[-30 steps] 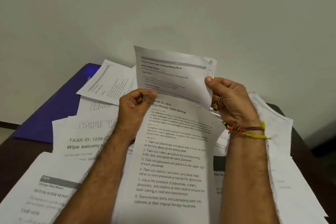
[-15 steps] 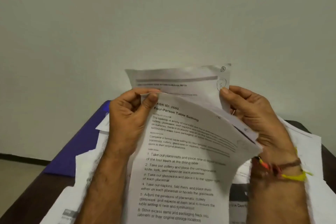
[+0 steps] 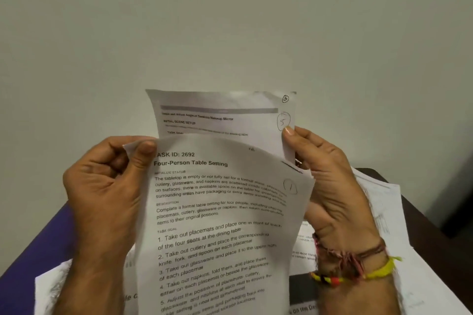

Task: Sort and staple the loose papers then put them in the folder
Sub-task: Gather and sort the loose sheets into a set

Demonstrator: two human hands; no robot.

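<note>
While both hands pinch them, papers stand between.

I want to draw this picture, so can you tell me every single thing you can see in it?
Front sheet: one, white with black print headed "Four-Person Table Setting", held up in the middle.
Back sheet: one, white with a grey bar and a circled 5, behind the front sheet, sticking up above it.
Loose papers: several, white, spread on the table below and to the right.
Folder: one, purple, lower left under the papers.
Table: one, dark brown, showing at right.
Wall: pale grey-white, filling the top.
Wrist threads: a few, yellow, red and brown, on the right wrist.
Left hand: pinches the front sheet's top corner.
Right hand: holds the sheets' right edges.
</note>
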